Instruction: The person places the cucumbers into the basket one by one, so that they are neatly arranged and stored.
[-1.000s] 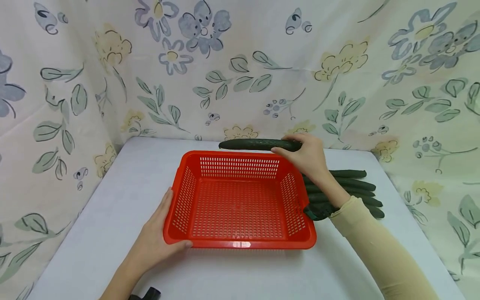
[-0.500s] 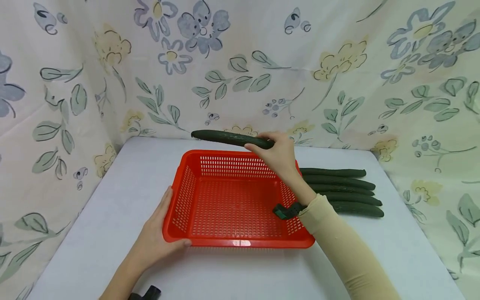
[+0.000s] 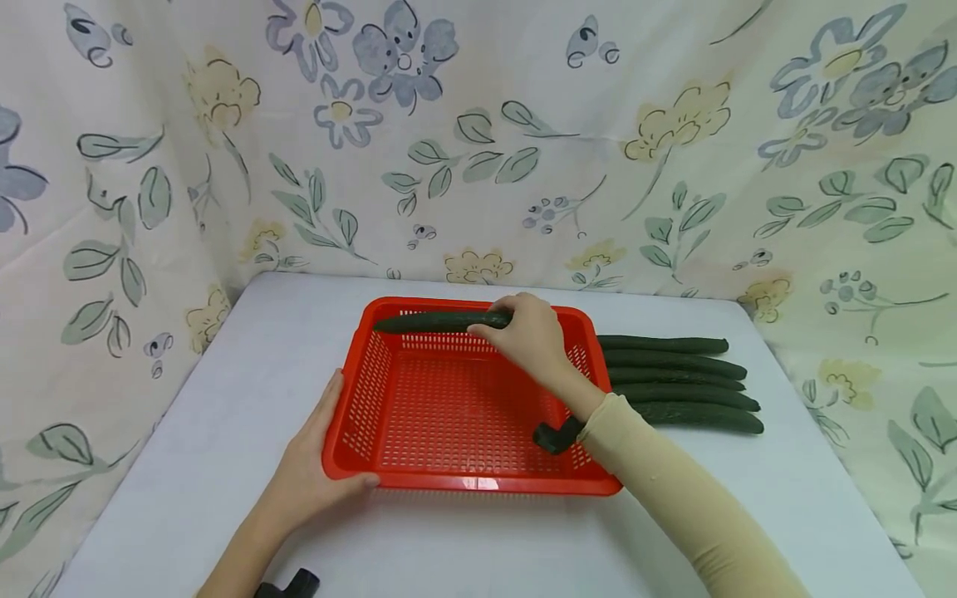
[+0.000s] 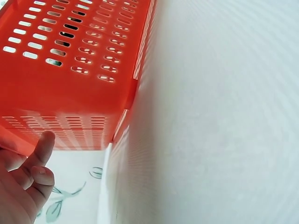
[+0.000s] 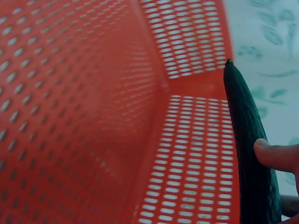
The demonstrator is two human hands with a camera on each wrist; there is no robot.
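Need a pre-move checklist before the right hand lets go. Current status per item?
1. Grip on the long dark-green cucumber: ok; the right hand pinches it toward one end.
2. Red plastic basket with slotted walls facing opening up: ok.
3. Left hand on the basket: ok; it touches the near-left corner.
4. Held cucumber lying on the basket floor: not ok; it is held up by the far wall.
5. Held cucumber clear of the far rim: cannot tell; they overlap in view.
6. Five loose dark-green cucumbers outside the basket: ok; side by side on its right.
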